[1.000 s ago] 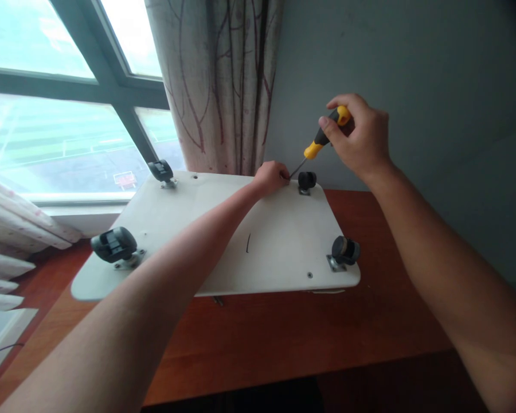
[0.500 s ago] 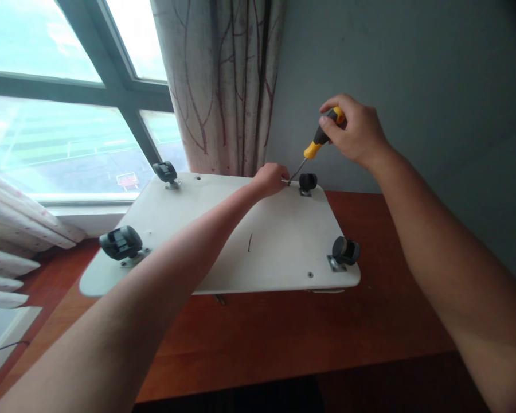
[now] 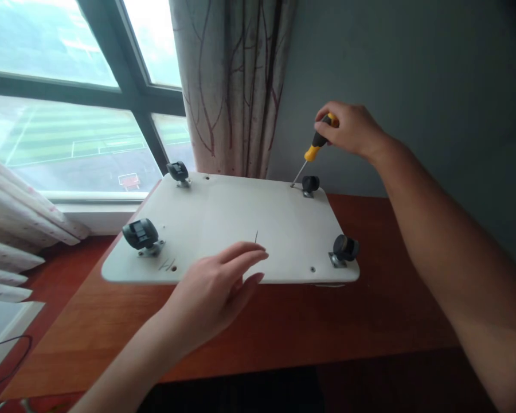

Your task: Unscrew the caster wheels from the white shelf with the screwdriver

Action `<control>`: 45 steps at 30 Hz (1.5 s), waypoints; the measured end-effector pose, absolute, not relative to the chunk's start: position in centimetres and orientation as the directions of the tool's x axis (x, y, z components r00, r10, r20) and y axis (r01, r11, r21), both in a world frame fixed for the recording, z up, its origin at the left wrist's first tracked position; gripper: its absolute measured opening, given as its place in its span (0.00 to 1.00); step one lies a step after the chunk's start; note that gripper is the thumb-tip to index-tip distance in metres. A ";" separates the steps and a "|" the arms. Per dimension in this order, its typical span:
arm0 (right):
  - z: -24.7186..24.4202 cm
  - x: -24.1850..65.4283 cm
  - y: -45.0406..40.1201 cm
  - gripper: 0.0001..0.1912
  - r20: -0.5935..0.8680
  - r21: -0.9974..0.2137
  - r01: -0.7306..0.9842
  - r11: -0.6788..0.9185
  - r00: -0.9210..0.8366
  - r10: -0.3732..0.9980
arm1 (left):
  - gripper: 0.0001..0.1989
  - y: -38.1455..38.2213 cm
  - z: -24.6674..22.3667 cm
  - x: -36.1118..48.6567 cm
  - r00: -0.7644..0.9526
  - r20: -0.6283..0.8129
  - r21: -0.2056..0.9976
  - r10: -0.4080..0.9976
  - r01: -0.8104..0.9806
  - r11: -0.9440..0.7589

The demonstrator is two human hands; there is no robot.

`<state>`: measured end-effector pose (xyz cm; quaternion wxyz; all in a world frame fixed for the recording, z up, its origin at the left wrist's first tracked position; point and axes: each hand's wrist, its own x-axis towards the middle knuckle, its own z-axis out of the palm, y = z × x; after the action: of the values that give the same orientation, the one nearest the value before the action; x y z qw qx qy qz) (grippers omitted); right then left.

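My right hand [image 3: 341, 127] is closed on the yellow and black handle of a screwdriver [image 3: 313, 150]. The screwdriver's tip meets a hole near the far edge of a white board [image 3: 241, 212], just left of the far right black caster [image 3: 310, 184]. Over the board's near edge hovers my left hand [image 3: 219, 281], its fingers apart and nothing in them. Other casters stand upturned at the near right [image 3: 345, 249], near left [image 3: 141, 235] and far left [image 3: 178, 172] corners.
The board lies on a reddish-brown wooden table [image 3: 249, 327]. Behind it hang a patterned curtain [image 3: 236, 86] and a grey wall [image 3: 391, 74]. A window [image 3: 141, 103] is at the left, with another curtain [image 3: 21, 212] below it.
My left hand has drawn back from the screwdriver's tip to the board's near edge and opened. The screwdriver is still in my right hand, its tip at the hole. The view has shifted slightly.
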<state>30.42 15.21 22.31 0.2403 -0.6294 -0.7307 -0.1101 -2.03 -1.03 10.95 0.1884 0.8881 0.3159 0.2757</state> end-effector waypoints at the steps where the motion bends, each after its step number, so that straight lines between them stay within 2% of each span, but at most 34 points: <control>1: 22.4 30.3 15.3 0.14 0.492 -0.115 0.984 0.133 -0.059 0.869 | 0.14 -2.1 9.7 -2.9 0.599 0.408 0.533 0.689 0.456 -0.713; 3: 22.5 30.2 15.5 0.19 0.488 -0.093 0.995 0.030 0.019 0.873 | 0.17 -3.6 7.2 -4.3 0.516 0.479 0.516 0.710 0.489 -0.703; 5: 22.7 30.0 16.0 0.17 0.461 -0.133 0.991 -0.017 0.077 0.884 | 0.21 -4.7 4.8 -5.2 0.441 0.529 0.470 0.725 0.559 -0.683; 7: 22.7 30.0 16.4 0.12 0.408 -0.225 0.974 0.010 0.085 0.909 | 0.25 -5.2 2.9 -5.8 0.401 0.555 0.425 0.729 0.617 -0.663; 9: 22.8 30.0 16.8 0.14 0.377 -0.301 0.952 0.054 0.067 0.924 | 0.29 -5.4 1.5 -6.0 0.397 0.555 0.403 0.731 0.641 -0.653; 11: 22.7 29.9 16.9 0.15 0.412 -0.279 0.958 0.061 0.062 0.909 | 0.31 -5.4 0.5 -6.0 0.407 0.550 0.388 0.730 0.649 -0.654; 14: 22.6 29.6 16.8 0.14 0.480 -0.153 0.988 0.002 0.072 0.874 | 0.33 -5.2 -0.5 -5.7 0.394 0.573 0.367 0.719 0.662 -0.654; 17: 22.6 29.1 16.8 0.12 0.450 -0.150 0.988 -0.031 0.096 0.888 | 0.34 -5.0 -1.0 -5.4 0.370 0.589 0.366 0.719 0.671 -0.645; 19: 22.6 28.9 17.0 0.09 0.382 -0.242 0.970 0.000 0.095 0.919 | 0.34 -5.0 -0.9 -5.4 0.368 0.590 0.373 0.719 0.665 -0.647; 21: 22.6 28.9 17.2 0.13 0.334 -0.326 0.944 0.040 0.075 0.940 | 0.34 -5.1 -0.7 -5.4 0.373 0.589 0.380 0.717 0.655 -0.653; 23: 22.5 28.9 17.4 0.17 0.370 -0.289 0.955 0.058 0.056 0.927 | 0.34 -5.1 -0.6 -5.4 0.377 0.587 0.383 0.717 0.651 -0.656; 27: 22.2 28.9 17.5 0.16 0.477 -0.096 0.995 -0.034 0.076 0.876 | 0.33 -5.1 -0.6 -5.5 0.376 0.586 0.377 0.717 0.657 -0.653; 29: 22.2 28.7 17.7 0.14 0.455 -0.108 0.992 -0.062 0.105 0.884 | 0.33 -5.1 -0.7 -5.5 0.377 0.586 0.375 0.717 0.658 -0.653; 33: 22.1 28.7 17.9 0.13 0.396 -0.192 0.981 -0.014 0.091 0.914 | 0.32 -5.1 -0.6 -5.4 0.378 0.581 0.381 0.721 0.656 -0.652; 37: 21.7 29.2 17.6 0.19 0.499 -0.148 0.989 -0.008 0.082 0.863 | 0.32 -5.1 -0.5 -5.5 0.378 0.566 0.398 0.733 0.654 -0.644; 39: 21.6 29.6 17.5 0.20 0.505 -0.139 0.990 -0.034 0.100 0.857 | 0.33 -5.1 -0.6 -5.5 0.378 0.564 0.405 0.734 0.649 -0.644; 45: 21.7 30.2 17.7 0.16 0.357 -0.329 0.944 0.014 0.111 0.928 | 0.33 -5.1 -0.8 -5.6 0.382 0.553 0.417 0.740 0.643 -0.643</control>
<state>30.18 17.75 21.75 0.2500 -0.7020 -0.6666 -0.0165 -5.62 -5.10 -0.82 0.0665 0.8285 0.4174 0.3673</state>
